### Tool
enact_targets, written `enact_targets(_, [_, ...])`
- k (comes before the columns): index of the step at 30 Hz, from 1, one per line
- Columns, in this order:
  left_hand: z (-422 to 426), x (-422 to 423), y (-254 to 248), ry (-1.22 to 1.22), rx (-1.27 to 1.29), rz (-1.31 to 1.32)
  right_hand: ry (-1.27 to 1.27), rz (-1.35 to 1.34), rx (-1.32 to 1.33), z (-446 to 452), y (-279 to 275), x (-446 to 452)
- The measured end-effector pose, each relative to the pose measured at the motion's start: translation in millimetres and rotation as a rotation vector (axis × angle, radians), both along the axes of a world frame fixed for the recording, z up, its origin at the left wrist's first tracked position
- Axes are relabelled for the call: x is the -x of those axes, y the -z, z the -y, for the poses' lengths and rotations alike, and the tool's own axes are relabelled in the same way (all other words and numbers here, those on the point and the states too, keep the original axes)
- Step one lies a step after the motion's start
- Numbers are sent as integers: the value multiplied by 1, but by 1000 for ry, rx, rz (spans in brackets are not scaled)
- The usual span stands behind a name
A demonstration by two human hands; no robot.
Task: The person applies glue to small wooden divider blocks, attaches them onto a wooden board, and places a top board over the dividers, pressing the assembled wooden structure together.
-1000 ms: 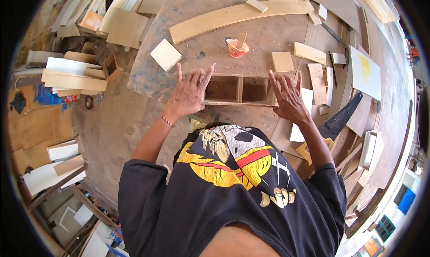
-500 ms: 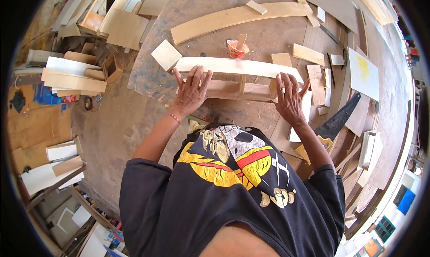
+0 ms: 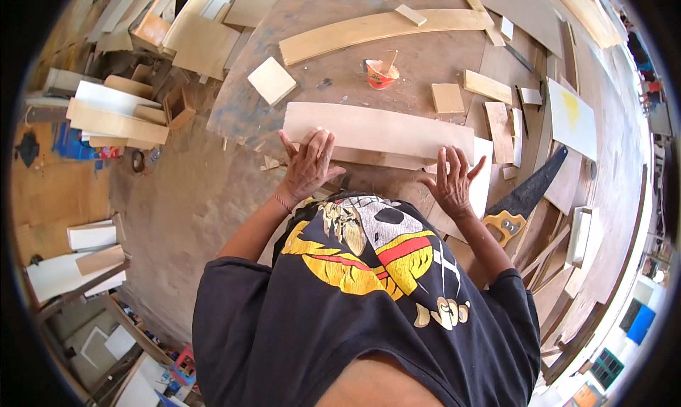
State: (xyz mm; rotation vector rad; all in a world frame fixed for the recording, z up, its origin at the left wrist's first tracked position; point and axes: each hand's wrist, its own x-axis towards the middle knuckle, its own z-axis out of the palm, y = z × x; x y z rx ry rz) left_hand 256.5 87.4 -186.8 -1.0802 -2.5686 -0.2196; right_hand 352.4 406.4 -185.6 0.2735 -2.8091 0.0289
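A long pale wooden piece (image 3: 376,129) lies across the bench in front of me, its broad, slightly curved face turned up. Along its near side a lower wooden strip (image 3: 376,157) shows under the edge. The fingers of my left hand (image 3: 306,162) rest spread on the left end, thumb pointing inward. At the right end my right hand (image 3: 454,180) touches the near corner with its fingertips, fingers apart and thumb out to the side. Neither hand is wrapped round the wood. The underside of the piece is hidden.
An orange cup (image 3: 381,77) with a stick stands beyond the piece. A square block (image 3: 272,81) lies at left and a long curved board (image 3: 383,29) farther back. To the right are a handsaw (image 3: 528,190), a small block (image 3: 447,98) and several offcuts.
The wooden piece has tipped so its broad face shows, hiding the uprights between its boards. It has shifted slightly away from the square block. Both hands have moved toward me, with thumbs more visible.
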Motion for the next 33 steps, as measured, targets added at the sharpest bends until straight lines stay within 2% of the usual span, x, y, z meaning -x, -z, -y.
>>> enact_targets(3, [6, -10, 4, 5, -35, 4, -10, 0, 26, 8, -7, -6])
enact_targets(5, [5, -17, 1, -13, -203, -57, 83, 34, 129, 13, -19, -4])
enact_targets(7, [8, -26, -5, -63, -290, -74, 113, 42, 90, 12, -23, 5])
enact_targets(9, [11, -34, -1, -213, -598, -106, 114, 49, 153, 17, -36, 19])
enact_targets(11, [15, -43, 8, -390, -679, -90, -5, 47, 216, 35, -57, 42])
enact_targets(13, [15, -47, 21, -531, -920, 81, -124, 47, 285, 49, -70, 69])
enact_targets(15, [7, -47, 28, -592, -918, 113, -245, 166, 385, 62, -74, 99])
enact_targets(17, [1, -44, 35, -568, -817, 230, -260, 471, 578, 70, -67, 140])
enact_targets(19, [-12, -42, 40, -563, -816, 219, -276, 758, 767, 72, -45, 179])
enact_targets(20, [-18, -38, 44, -515, -794, 215, -263, 897, 752, 76, -41, 193])
enact_targets(21, [-24, -35, 49, -553, -815, 208, -289, 917, 720, 82, -35, 203])
enact_targets(23, [-33, -29, 63, -525, -768, 127, -100, 1116, 893, 86, -16, 223])
enact_targets(25, [-37, -25, 64, -553, -787, 125, -52, 1178, 825, 92, -11, 237])
enact_targets(27, [-43, -22, 62, -551, -758, 158, 21, 1369, 847, 89, -9, 245])
enact_targets(33, [-48, -17, 59, -531, -733, 127, -42, 1222, 724, 79, 10, 254])
